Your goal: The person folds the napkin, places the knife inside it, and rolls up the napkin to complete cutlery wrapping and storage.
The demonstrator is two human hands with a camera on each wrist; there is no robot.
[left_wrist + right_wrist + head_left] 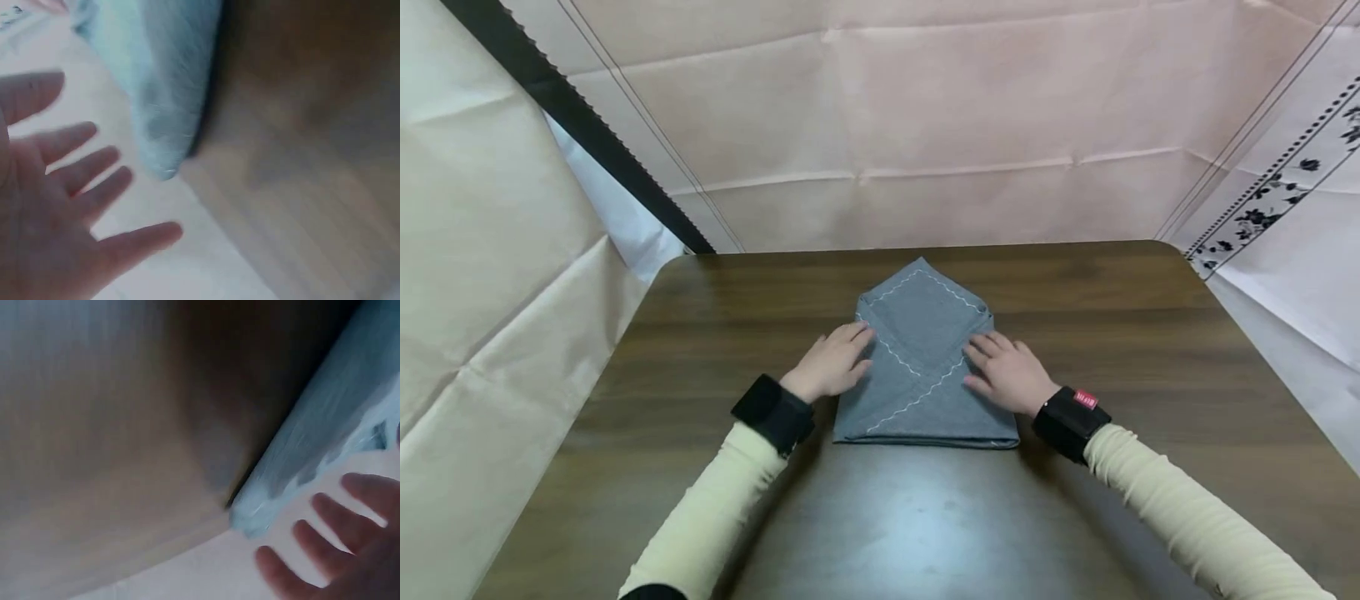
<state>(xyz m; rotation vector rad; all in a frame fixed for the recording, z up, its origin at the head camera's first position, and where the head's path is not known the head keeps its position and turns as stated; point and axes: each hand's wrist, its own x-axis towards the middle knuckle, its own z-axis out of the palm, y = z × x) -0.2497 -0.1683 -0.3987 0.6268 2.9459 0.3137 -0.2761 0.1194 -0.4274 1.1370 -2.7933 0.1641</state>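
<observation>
A folded grey-blue cloth [925,408] with white zigzag stitching lies flat on the table, its far end coming to a point and its near edge showing several layers. Along its left side is my left hand [831,362], fingers spread at the edge. My right hand [1009,372] is over the right side, fingertips on or just above the fabric. In the left wrist view the left palm [44,219] appears with extended fingers and nothing in them, beside the cloth [169,75]. The right wrist view shows slightly bent, parted fingers [340,525] near the fabric's edge, holding nothing.
The brown wood-grain table [700,467] has rounded far corners. Behind it hangs a pale creased sheet [962,108], with a black band [602,142] at the left and a black floral border [1262,217] at the right. Black bands [772,414] wrap both wrists.
</observation>
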